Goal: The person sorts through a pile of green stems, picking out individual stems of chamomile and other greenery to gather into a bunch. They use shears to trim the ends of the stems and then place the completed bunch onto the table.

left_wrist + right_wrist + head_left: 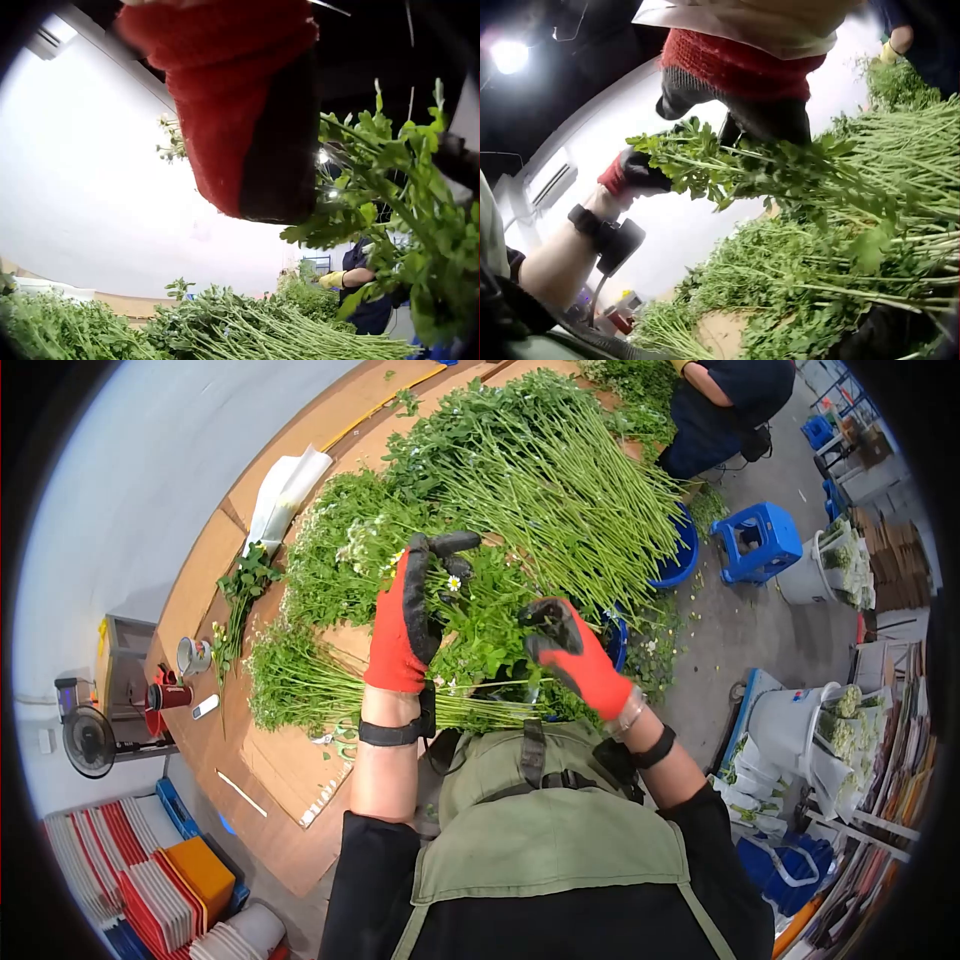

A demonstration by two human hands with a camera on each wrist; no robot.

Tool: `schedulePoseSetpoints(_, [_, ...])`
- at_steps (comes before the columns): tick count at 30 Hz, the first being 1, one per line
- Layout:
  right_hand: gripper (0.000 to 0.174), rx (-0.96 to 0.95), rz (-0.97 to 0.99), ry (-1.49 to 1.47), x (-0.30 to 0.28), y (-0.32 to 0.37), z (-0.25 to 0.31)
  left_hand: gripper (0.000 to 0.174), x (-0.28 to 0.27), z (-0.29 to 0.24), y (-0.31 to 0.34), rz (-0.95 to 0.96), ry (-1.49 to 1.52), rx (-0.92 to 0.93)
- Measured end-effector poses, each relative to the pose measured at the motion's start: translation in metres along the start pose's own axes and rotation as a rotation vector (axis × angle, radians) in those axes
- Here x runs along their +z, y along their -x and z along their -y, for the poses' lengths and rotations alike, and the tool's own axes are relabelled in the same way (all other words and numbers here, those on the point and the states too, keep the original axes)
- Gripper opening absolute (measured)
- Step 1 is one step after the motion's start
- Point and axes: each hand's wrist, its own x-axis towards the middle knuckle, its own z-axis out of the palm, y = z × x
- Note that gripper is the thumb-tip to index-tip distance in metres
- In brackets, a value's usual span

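In a red glove with black palm and fingers, my left hand (408, 615) grips leafy flower stems (390, 172) at chest height. Small white blossoms (172, 141) stick out past one side of it, and a white daisy-like flower (454, 583) shows by its fingers. My right hand (565, 645), gloved the same way, faces it from the right. Its curled fingers pinch green leafy stems (727, 166), as the right wrist view shows. Below both hands lie cut greens (340, 550) with tiny white flowers and a bundle of stems (470, 705).
A big heap of long stems (560, 480) covers the table's far side, over a blue tub (680, 550). Scissors (335, 738) lie left of my body. A blue stool (758, 542) stands right. Another person (730, 410) works at the far end. White buckets (790, 725) hold flowers.
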Motion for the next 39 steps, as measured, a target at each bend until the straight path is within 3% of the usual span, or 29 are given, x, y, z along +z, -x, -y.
schedulePoseSetpoints(2, [0.051, 0.034, -0.024, -0.159, -0.001, -0.010, -0.003, 0.042, 0.003, -0.008, 0.001, 0.008, 0.073, -0.035])
schedulePoseSetpoints(6, [0.061, -0.064, 0.001, -0.313, -0.008, -0.013, -0.001, 0.045, 0.005, -0.023, 0.014, 0.003, -0.255, 0.088])
schedulePoseSetpoints(8, [0.059, -0.047, 0.256, -0.316, -0.003, -0.011, 0.009, 0.044, 0.010, -0.016, 0.014, 0.114, -0.209, 0.169])
schedulePoseSetpoints(9, [0.054, -0.027, 0.121, -0.133, 0.003, -0.006, 0.008, 0.045, 0.012, -0.014, 0.015, 0.144, -0.219, 0.109])
schedulePoseSetpoints(10, [0.054, -0.029, 0.116, -0.131, 0.006, -0.007, 0.011, 0.046, 0.016, -0.003, 0.011, 0.185, -0.248, 0.213])
schedulePoseSetpoints(12, [0.047, 0.223, 0.120, -0.185, 0.009, -0.010, 0.017, 0.041, 0.023, -0.002, 0.016, 0.202, -0.327, 0.250])
schedulePoseSetpoints(14, [0.040, 0.157, 0.098, -0.178, 0.007, -0.006, 0.010, 0.042, 0.018, 0.000, 0.018, 0.140, -0.257, 0.138])
schedulePoseSetpoints(16, [0.032, 0.068, -0.122, -0.501, -0.001, 0.001, 0.007, 0.042, 0.008, -0.001, 0.018, 0.074, -0.186, 0.027])
schedulePoseSetpoints(17, [0.035, 0.103, -0.010, -0.752, -0.007, 0.006, 0.010, 0.044, 0.002, -0.004, 0.017, 0.088, -0.158, 0.038])
schedulePoseSetpoints(18, [0.035, 0.009, 0.491, -1.171, -0.035, -0.005, -0.023, 0.045, -0.004, -0.006, 0.017, 0.099, -0.129, 0.049])
schedulePoseSetpoints(20, [0.033, 0.182, 0.441, -1.206, -0.070, 0.015, -0.030, 0.043, -0.014, -0.007, 0.016, 0.041, -0.174, 0.085])
schedulePoseSetpoints(22, [0.029, 0.233, -0.141, -0.158, -0.105, 0.049, -0.036, 0.039, -0.024, -0.010, 0.017, -0.158, -0.221, 0.194])
schedulePoseSetpoints(23, [0.024, 0.226, -0.221, -0.010, -0.119, 0.055, -0.047, 0.037, -0.046, -0.006, 0.012, -0.147, -0.048, 0.137])
schedulePoseSetpoints(24, [0.020, 0.218, -0.302, 0.138, -0.133, 0.061, -0.066, 0.037, -0.041, -0.012, 0.013, -0.294, -0.032, 0.182])
schedulePoseSetpoints(26, [0.026, 0.456, -0.536, -0.204, -0.189, 0.087, -0.121, 0.037, -0.052, -0.013, 0.009, -0.319, -0.238, 0.171])
schedulePoseSetpoints(28, [0.025, 0.288, -0.631, 0.749, -0.210, 0.106, -0.145, 0.038, -0.055, -0.017, 0.014, -0.310, -0.072, 0.203])
schedulePoseSetpoints(29, [0.025, 0.292, -0.639, 0.740, -0.228, 0.127, -0.164, 0.038, -0.057, -0.020, 0.015, -0.284, 0.085, 0.227])
schedulePoseSetpoints(30, [0.033, 0.473, -0.665, 0.695, -0.256, 0.141, -0.180, 0.039, -0.061, -0.023, 0.009, -0.464, 0.085, 0.240])
schedulePoseSetpoints(31, [0.041, 0.645, -0.676, 0.657, -0.263, 0.132, -0.172, 0.040, -0.060, -0.029, 0.007, -0.367, -0.004, 0.227])
schedulePoseSetpoints(32, [0.041, 0.646, -0.667, 0.663, -0.265, 0.130, -0.171, 0.040, -0.059, -0.033, 0.011, -0.273, -0.098, 0.195])
schedulePoseSetpoints(34, [0.057, 0.493, -0.295, 1.570, -0.202, 0.109, -0.114, 0.041, -0.044, -0.028, 0.008, -0.135, 0.035, 0.096])
schedulePoseSetpoints(36, [0.068, 0.255, -0.373, 1.190, -0.158, 0.066, -0.075, 0.042, -0.023, -0.017, 0.005, -0.105, 0.020, 0.064])
schedulePoseSetpoints(38, [0.074, -0.032, -0.092, 0.696, -0.104, 0.028, -0.026, 0.042, 0.001, -0.007, 0.006, -0.088, -0.031, -0.016])
schedulePoseSetpoints(39, [0.074, -0.140, -0.031, 0.779, -0.069, 0.015, 0.001, 0.042, 0.016, -0.009, 0.011, -0.057, -0.115, -0.023])
